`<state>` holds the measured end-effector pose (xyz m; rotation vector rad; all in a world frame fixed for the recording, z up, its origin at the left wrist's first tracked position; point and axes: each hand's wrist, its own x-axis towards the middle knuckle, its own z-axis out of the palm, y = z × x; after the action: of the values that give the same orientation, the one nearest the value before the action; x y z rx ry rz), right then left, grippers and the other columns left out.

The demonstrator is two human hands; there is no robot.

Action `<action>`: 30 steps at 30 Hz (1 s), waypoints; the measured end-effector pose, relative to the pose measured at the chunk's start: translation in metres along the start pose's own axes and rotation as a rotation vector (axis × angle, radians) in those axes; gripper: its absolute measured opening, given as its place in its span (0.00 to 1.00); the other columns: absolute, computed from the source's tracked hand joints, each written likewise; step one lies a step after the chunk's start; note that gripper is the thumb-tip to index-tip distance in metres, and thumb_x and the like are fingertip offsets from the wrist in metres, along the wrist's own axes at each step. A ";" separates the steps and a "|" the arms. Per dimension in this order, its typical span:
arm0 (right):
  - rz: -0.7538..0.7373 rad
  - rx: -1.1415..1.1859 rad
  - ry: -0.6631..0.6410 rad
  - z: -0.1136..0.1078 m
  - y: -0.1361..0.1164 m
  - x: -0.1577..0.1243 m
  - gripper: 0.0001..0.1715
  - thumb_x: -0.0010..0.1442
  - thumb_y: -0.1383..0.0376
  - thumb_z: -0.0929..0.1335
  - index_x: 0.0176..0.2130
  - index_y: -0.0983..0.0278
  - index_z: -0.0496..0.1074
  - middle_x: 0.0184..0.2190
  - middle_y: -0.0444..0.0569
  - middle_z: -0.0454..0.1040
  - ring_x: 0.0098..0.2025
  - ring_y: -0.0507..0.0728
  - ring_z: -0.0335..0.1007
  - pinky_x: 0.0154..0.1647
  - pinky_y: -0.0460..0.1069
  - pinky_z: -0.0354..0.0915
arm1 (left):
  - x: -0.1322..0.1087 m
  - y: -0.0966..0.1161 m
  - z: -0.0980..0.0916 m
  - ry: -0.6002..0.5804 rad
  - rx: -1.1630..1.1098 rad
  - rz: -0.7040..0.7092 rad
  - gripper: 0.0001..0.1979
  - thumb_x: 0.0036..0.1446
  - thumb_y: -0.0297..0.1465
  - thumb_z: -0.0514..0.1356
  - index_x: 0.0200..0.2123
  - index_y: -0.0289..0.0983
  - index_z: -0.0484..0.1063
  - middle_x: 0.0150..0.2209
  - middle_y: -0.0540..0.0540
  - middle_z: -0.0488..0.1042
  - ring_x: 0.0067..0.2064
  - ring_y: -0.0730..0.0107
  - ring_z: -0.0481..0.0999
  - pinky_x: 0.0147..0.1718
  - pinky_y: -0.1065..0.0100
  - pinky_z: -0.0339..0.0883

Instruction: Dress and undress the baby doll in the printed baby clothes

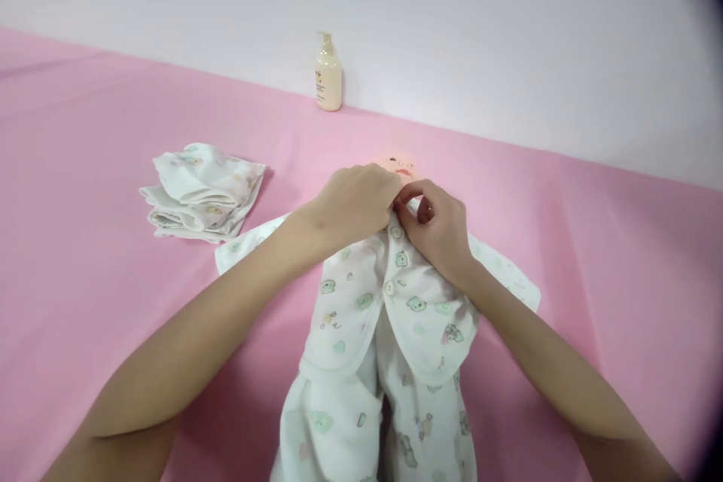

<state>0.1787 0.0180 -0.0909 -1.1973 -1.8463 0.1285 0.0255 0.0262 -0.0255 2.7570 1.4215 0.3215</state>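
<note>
A baby doll (403,166) lies on its back, head away from me, its face partly covered by my hands. It wears a white printed jacket (347,301) and matching trousers (333,422). Two round buttons show down the jacket's front, the lower button (389,288) at mid-chest. My left hand (361,199) is at the collar with its fingers bent down, and its fingertips are mostly hidden. Against it, my right hand (437,230) pinches at the jacket's neck edge with thumb and index finger together. The exact bit of cloth or button between the fingers is hidden.
A folded stack of white printed cloth (203,192) lies left of the doll. A cream pump bottle (328,75) stands at the back against the white wall (480,38). Pink sheeting (84,241) covers the surface. The jacket's sleeves spread out to both sides.
</note>
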 end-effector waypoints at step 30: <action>0.014 0.038 -0.027 0.000 0.002 0.001 0.08 0.49 0.72 0.64 0.32 0.62 0.68 0.27 0.41 0.72 0.20 0.48 0.57 0.25 0.46 0.59 | 0.009 -0.005 0.012 0.155 -0.037 -0.073 0.07 0.47 0.29 0.55 0.21 0.36 0.70 0.23 0.46 0.70 0.24 0.70 0.66 0.22 0.67 0.51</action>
<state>0.1802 0.0194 -0.0911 -1.1876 -1.8513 0.1884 0.0288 0.0375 -0.0365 2.6954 1.5282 0.5636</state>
